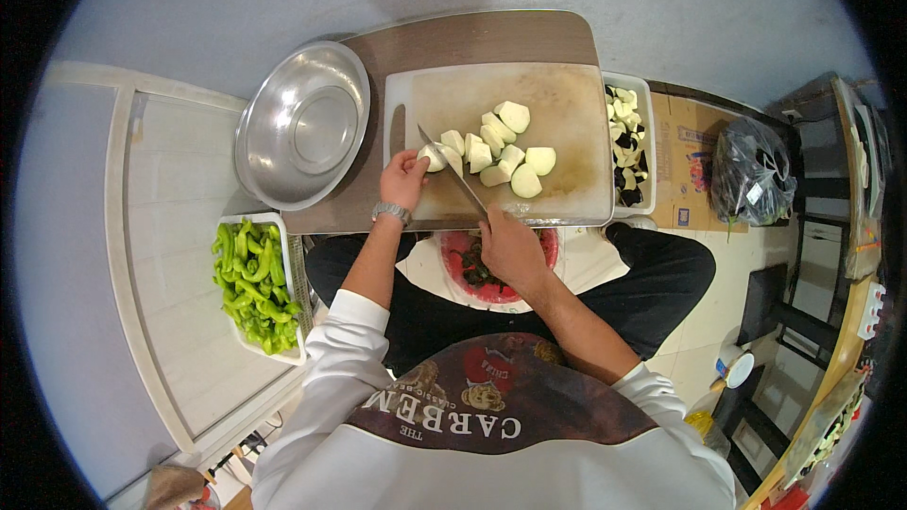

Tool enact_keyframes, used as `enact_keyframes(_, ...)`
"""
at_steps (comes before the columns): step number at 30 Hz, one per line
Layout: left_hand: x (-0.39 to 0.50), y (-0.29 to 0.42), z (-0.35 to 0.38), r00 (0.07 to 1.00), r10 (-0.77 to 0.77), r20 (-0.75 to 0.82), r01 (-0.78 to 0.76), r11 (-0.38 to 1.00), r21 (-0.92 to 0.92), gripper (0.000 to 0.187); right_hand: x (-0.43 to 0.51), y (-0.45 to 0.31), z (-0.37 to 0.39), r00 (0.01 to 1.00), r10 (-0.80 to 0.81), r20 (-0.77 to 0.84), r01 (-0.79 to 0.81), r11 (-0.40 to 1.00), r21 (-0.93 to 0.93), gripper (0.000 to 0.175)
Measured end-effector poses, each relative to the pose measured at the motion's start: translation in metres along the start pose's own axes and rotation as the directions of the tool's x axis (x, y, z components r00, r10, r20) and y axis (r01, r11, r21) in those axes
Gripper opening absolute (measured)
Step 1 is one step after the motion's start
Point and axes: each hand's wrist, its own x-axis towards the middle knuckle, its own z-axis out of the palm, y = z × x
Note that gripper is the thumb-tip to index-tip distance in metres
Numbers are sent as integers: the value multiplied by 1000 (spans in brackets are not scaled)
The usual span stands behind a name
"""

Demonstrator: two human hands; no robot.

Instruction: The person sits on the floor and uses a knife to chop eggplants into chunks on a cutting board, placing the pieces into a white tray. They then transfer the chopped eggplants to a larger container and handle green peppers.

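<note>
My right hand [519,249] grips a kitchen knife [464,188] by its handle, at the near edge of a white plastic cutting board [567,95]. The blade slants up and left across a pale piece of peeled vegetable, apparently eggplant [432,157]. On that piece's left side rest the curled fingers of my left hand [402,183], steadying it; a metal watch is on this wrist. Several cut pale chunks [494,131] lie right of the blade, spread over the board's middle. How deep the blade sits in the piece cannot be made out.
Left of the board a large steel basin [322,127] stands tilted on the brown table [482,39]. Green peppers fill a white basket [301,350] lower left. A white tray [650,149] of cut eggplant adjoins the board's right. Below, between my knees, is a red-lined bin [453,276] with dark peelings.
</note>
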Motion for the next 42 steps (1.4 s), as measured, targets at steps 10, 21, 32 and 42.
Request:
enact_keyframes(10, -14, -2, 6, 985, 170, -15, -165, 971, 172, 44, 41, -18, -1, 987, 44, 157, -45, 999, 4, 29)
enact_keyframes(21, 50, -17, -43, 917, 398, -31, -335, 811, 480, 45, -2, -1, -11, 996, 52, 73, -51, 999, -15, 22)
enact_keyframes(32, 81, 132, 95, 789, -398, 468, 87, 827, 556, 90, -33, 66, -97, 995, 96, 41, -84, 969, -234, 20)
enact_keyframes(42, 56, 177, 213, 762, -413, 499, 72, 820, 568, 86, -38, 141, -174, 991, 127, 41, -111, 956, -273, 43)
